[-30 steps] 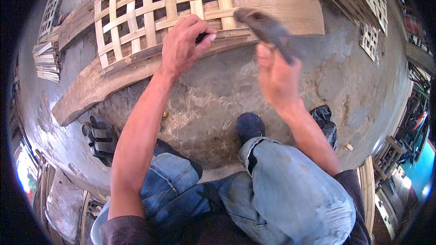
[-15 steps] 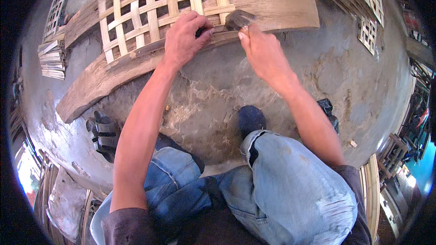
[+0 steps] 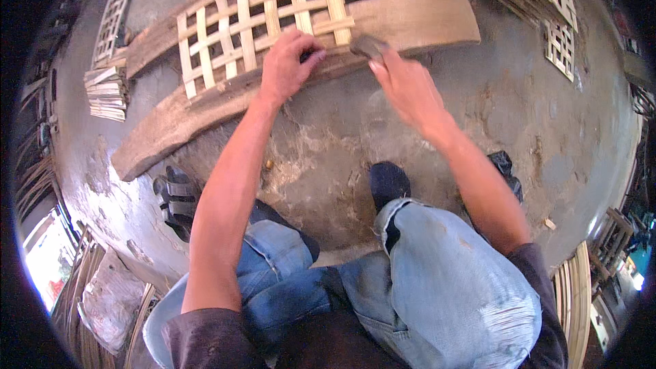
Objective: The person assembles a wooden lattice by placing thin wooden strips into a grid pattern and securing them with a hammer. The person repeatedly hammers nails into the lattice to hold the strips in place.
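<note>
Head view: the left hand (image 3: 290, 65) curls at the near edge of a woven panel (image 3: 270, 14), though what it grips I cannot tell; the right hand (image 3: 410, 89) is closed around a dark tool (image 3: 369, 46) near the panel's right end. The panel lies over wooden planks (image 3: 424, 19), with stacked strips (image 3: 106, 93) farther left on the floor (image 3: 328, 157).

lattice (image 3: 271, 19) on planks (image 3: 418, 20), strip bundle (image 3: 106, 94) left
</note>
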{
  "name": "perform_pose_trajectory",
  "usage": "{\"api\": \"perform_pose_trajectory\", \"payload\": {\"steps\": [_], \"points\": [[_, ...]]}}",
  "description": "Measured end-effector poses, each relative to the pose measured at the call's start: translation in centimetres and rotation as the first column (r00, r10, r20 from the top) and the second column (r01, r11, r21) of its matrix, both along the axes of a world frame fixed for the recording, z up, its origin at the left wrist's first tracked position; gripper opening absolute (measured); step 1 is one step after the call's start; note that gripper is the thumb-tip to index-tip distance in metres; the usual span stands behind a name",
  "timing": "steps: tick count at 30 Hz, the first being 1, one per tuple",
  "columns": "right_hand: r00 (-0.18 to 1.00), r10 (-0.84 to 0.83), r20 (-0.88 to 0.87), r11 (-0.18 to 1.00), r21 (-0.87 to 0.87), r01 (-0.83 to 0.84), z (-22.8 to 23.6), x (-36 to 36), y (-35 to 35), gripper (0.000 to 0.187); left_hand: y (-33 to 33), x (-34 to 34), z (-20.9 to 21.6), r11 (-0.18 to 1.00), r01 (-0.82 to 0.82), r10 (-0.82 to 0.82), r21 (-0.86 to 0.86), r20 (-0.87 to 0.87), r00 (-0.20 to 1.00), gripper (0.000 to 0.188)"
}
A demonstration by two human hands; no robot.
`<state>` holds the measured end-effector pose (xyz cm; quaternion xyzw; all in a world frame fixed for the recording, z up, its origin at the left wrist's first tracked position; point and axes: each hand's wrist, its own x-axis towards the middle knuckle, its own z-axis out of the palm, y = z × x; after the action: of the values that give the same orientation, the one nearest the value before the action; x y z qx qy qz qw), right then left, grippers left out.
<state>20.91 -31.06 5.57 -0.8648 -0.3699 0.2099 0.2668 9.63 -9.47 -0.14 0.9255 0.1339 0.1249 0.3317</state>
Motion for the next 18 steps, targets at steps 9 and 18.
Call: {"api": "perform_pose_trajectory", "payload": {"steps": [9, 18], "points": [[0.968, -0.149, 0.202, 0.987, -0.033, 0.159, -6.3, -1.1, -14.6, 0.026, 10.0, -3.7, 8.9, 0.961, -0.022, 0.04, 0.277, -0.061, 0.997, 0.011], [0.952, -0.091, 0.292, 0.994, 0.078, 0.071, -7.9, -0.7, -15.1, 0.031, 19.4, -14.3, 27.0, 0.808, 0.238, 0.121, 0.539, -0.546, 0.829, 0.009]]}}
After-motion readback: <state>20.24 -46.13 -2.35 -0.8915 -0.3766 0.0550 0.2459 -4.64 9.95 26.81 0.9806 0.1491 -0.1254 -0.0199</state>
